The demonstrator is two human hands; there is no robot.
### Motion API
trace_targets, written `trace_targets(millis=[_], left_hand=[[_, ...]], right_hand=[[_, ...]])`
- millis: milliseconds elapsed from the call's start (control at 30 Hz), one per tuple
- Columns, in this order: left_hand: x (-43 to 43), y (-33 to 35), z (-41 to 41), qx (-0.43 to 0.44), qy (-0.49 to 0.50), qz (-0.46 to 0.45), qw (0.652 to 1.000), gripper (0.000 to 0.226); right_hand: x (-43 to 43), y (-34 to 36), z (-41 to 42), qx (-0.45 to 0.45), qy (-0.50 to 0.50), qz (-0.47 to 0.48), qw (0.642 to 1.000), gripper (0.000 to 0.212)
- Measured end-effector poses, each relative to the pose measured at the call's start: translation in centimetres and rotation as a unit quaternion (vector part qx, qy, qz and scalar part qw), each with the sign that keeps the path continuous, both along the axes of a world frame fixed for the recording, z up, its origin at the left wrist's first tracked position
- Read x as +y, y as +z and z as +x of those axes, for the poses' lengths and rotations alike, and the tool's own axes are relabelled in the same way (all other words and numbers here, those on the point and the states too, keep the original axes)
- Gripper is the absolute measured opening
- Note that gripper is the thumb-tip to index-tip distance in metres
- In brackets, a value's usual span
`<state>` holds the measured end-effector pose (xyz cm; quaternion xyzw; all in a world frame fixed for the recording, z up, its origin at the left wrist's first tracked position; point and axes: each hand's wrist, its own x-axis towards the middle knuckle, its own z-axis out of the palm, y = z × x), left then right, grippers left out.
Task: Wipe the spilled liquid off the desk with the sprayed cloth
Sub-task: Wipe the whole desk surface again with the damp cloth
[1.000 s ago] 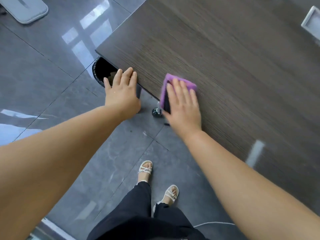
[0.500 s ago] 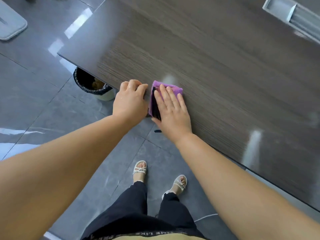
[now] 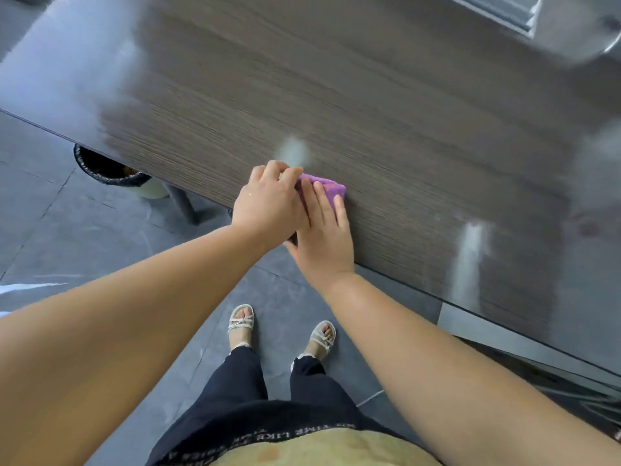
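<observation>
Two hands meet on the purple cloth (image 3: 331, 188) at the near edge of the desk (image 3: 403, 146).
Your right hand (image 3: 324, 240) presses it with flat, straight fingers; your left hand (image 3: 268, 203) curls its fingers onto the cloth's left edge, seemingly pinching it. Expect it light, soft, damp; the smooth wood-grain top looks slick, so grip a folded edge.
</observation>
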<state>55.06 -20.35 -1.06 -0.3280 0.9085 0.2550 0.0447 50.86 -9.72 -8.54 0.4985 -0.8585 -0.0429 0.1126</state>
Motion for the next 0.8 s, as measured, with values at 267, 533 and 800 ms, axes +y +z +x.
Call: trace_targets(millis=[267, 533, 800], left_hand=[[7.1, -0.8, -2.3, -0.002, -0.039, -0.027, 0.999, 0.048], [14.7, -0.4, -5.4, -0.012, -0.149, -0.005, 0.989, 0.045], [14.6, 0.3, -6.5, -0.009, -0.130, -0.014, 0.991, 0.043]], right_hand=[[14.1, 0.1, -6.2, -0.017, 0.057, -0.023, 0.998, 0.074], [30.4, 1.1, -10.5, -0.031, -0.075, 0.008, 0.997, 0.076], [18.3, 0.3, -7.3, -0.056, -0.005, -0.018, 0.998, 0.086]])
